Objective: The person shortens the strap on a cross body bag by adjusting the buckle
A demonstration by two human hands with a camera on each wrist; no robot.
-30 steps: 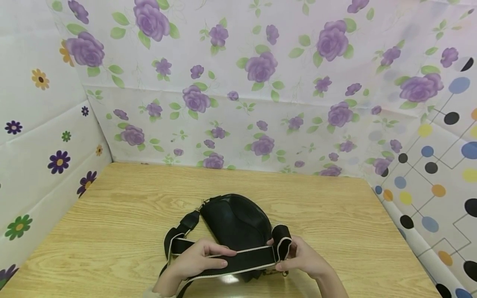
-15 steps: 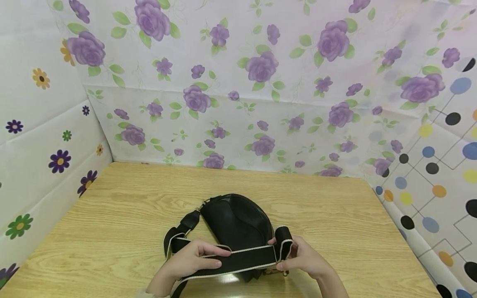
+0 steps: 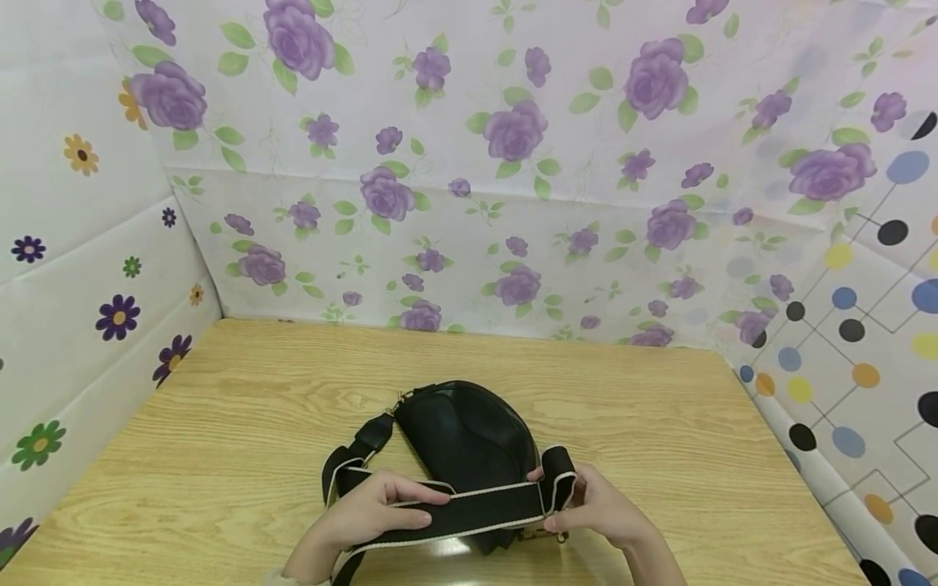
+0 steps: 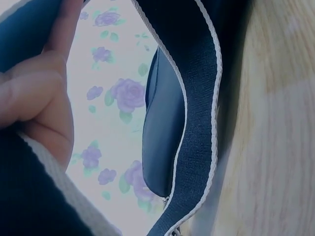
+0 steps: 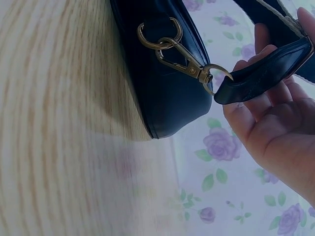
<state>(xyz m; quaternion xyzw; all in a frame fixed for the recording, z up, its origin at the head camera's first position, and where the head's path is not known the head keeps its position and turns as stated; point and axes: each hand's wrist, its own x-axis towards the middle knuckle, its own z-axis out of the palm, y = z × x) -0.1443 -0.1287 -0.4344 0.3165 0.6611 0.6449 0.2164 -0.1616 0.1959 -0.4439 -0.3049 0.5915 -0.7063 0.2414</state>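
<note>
A black half-moon shoulder bag (image 3: 465,427) lies on the table. Its black webbing strap (image 3: 487,506), edged in white, is stretched across the bag's near side. My left hand (image 3: 370,514) pinches the strap between thumb and fingers, left of the bag. At the bag's right end, my right hand (image 3: 599,506) holds the strap where it loops up. In the right wrist view, a leather tab (image 5: 261,71) crosses the right fingers, and a gold swivel clasp (image 5: 189,66) links it to the bag's ring. Another run of strap (image 4: 199,108) hangs past the bag in the left wrist view.
The light wood table (image 3: 293,382) extends to a back wall of white cloth with purple roses (image 3: 513,203). Patterned cloth also lines both sides. On the left, a leather strap end (image 3: 374,433) and a strap loop lie beside the bag.
My left hand has slid slightly left along the strap, leaving more of it showing between the hands. The right hand and the bag have hardly moved.
</note>
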